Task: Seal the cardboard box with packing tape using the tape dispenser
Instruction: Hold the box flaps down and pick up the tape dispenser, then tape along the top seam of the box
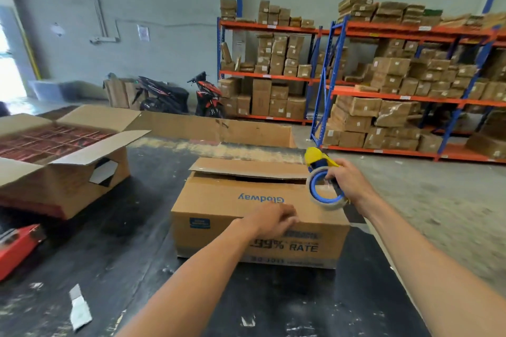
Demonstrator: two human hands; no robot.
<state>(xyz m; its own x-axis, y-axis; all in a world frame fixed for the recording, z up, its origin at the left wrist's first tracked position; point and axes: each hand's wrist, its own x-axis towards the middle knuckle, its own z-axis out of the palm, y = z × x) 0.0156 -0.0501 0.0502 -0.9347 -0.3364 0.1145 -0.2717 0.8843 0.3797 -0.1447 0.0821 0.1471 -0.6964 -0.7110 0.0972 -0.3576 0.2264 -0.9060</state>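
A brown cardboard box (219,210) with blue "Glodway" print sits on the dark floor in front of me. Its far top flap (246,168) stands slightly raised, leaving a dark gap along the seam. My left hand (273,220) rests palm down on the near top flap by the front edge, fingers loosely curled, holding nothing. My right hand (349,182) grips a yellow and blue tape dispenser (321,172) with a roll of clear tape, held above the box's right top corner.
A large open box (63,172) filled with red packs stands at the left. A red object (16,246) lies at the left edge. A flattened carton (219,128) stands behind the box. Two motorbikes (178,96) and loaded racks (383,85) line the back.
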